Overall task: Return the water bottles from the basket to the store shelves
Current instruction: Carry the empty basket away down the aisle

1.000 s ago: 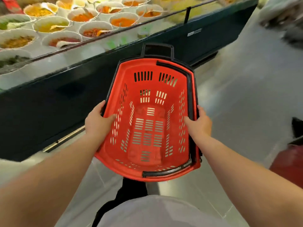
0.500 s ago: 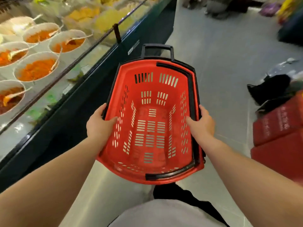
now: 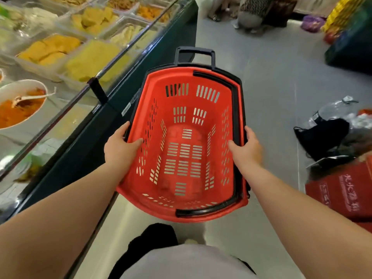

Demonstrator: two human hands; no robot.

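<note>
Head view of a store aisle. A red plastic basket [image 3: 191, 103] is carried at waist height in front of the person, its long axis pointing away from the body and tilted so that the slotted floor and walls face the camera. The left hand [image 3: 120, 148] grips the basket's left rim, thumb laid over the inner wall and fingers curled under the outer edge, where they are hidden. The right hand [image 3: 248, 150] holds the right rim in the same way, thumb inside and fingers wrapped round the outside. A black carrying handle [image 3: 234, 117] lies folded flat along the right and near rims; a black pull handle [image 3: 194, 51] projects from the far end. To the left, just beside the basket, runs a dark green deli counter [image 3: 84, 141] under a sloping glass pane [image 3: 60, 109]. Behind the glass stand clear trays of yellow food [image 3: 90, 59] and a white bowl [image 3: 26, 83] of orange sauce with a spoon in it. The grey floor [image 3: 271, 87] extends ahead. At right, well apart from the basket, red cartons [image 3: 338, 194] with white lettering sit near a black bag [image 3: 320, 137].
</note>
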